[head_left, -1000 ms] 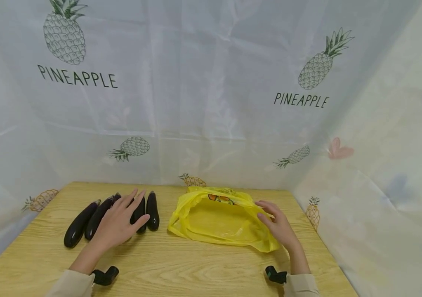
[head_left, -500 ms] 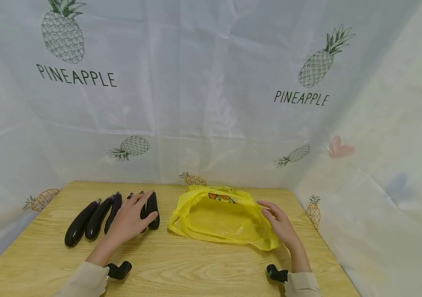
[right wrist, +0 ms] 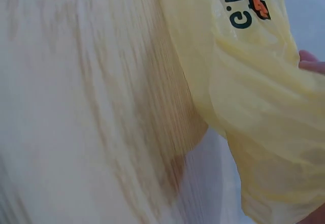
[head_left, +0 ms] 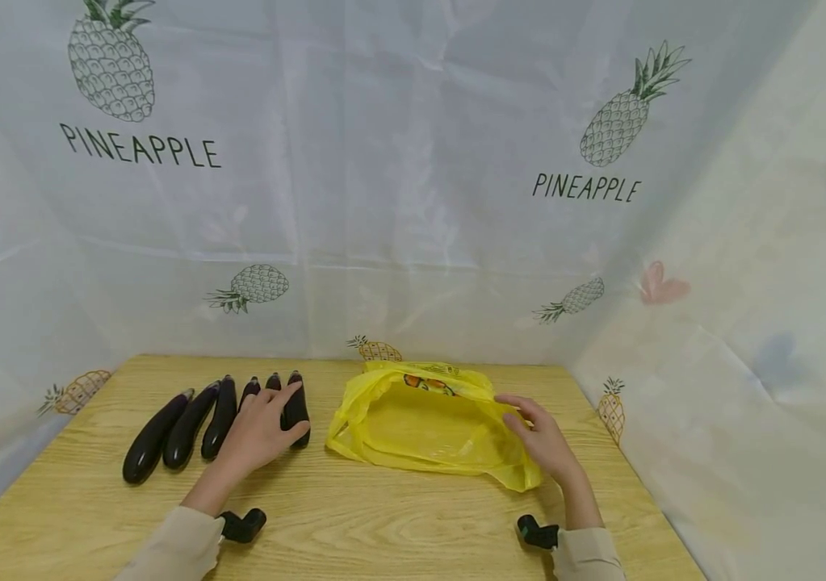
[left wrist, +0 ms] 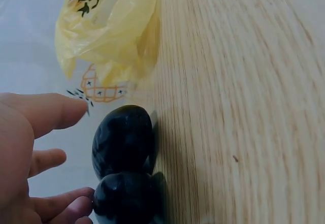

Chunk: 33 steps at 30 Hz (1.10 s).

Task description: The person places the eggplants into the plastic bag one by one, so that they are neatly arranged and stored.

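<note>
My left hand (head_left: 260,432) is over the right end of a row of dark, glossy eggplants, with its fingers spread. In the left wrist view, the thumb and fingers lie beside the two nearest ends, an eggplant (left wrist: 124,140) and another eggplant (left wrist: 129,198); a fingertip seems to touch the lower one. The rightmost eggplant (head_left: 299,415) is partly under the hand. My right hand (head_left: 547,440) rests against the right side of a yellow plastic bag (head_left: 434,424), its fingers loosely bent. The bag's mouth gapes toward me. Bag film (right wrist: 264,122) hides most of that hand in the right wrist view.
More eggplants (head_left: 154,440) lie side by side at the left of the wooden table (head_left: 369,524). A pale curtain (head_left: 398,177) printed with pineapples hangs behind and along the sides. Bare tabletop lies between the hands, in front of the bag.
My left hand has moved right along the eggplants and lower, toward the rightmost ones, uncovering the middle ones. My right hand and the bag have hardly moved.
</note>
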### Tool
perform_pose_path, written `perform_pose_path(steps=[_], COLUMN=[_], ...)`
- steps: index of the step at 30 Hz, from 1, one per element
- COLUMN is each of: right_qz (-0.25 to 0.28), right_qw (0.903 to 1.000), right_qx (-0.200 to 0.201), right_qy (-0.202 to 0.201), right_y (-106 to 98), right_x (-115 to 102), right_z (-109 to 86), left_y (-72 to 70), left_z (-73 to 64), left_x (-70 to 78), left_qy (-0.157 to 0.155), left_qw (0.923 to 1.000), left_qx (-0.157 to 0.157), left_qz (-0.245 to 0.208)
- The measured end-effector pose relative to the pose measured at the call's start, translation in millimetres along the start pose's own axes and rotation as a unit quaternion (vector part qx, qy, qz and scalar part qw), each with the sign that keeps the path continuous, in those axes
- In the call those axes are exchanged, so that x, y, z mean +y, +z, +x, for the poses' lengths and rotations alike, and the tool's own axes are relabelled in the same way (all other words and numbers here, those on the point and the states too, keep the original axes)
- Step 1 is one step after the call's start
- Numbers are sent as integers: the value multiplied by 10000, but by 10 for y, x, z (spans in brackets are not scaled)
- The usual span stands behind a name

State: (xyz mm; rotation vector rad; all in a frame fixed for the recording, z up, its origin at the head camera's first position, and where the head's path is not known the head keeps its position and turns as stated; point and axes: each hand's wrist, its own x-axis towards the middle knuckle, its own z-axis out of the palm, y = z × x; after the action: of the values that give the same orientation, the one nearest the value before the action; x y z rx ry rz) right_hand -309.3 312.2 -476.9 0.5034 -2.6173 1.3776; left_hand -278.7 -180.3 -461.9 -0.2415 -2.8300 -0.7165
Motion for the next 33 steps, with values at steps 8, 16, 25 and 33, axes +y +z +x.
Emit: perform_pose_path(steps=[8, 16, 25, 33], right_qz=[-178, -327, -417, -149], right_qw=[9998, 9994, 9989, 9997], right_qx=[75, 136, 198, 35], right_qy=[0, -51, -53, 205], right_y=[17, 43, 46, 22], right_x=[-18, -12, -12, -3], right_z=[4, 19, 18, 6], left_y=[57, 54, 48, 44], left_z=[57, 103, 152, 160], left_x=[11, 52, 90, 100], left_qy=[-10, -40, 2, 25], left_qw=[9990, 9963, 9924, 9914], left_qx=[-15, -175, -542, -568], left_qz=[438, 846, 1108, 1181])
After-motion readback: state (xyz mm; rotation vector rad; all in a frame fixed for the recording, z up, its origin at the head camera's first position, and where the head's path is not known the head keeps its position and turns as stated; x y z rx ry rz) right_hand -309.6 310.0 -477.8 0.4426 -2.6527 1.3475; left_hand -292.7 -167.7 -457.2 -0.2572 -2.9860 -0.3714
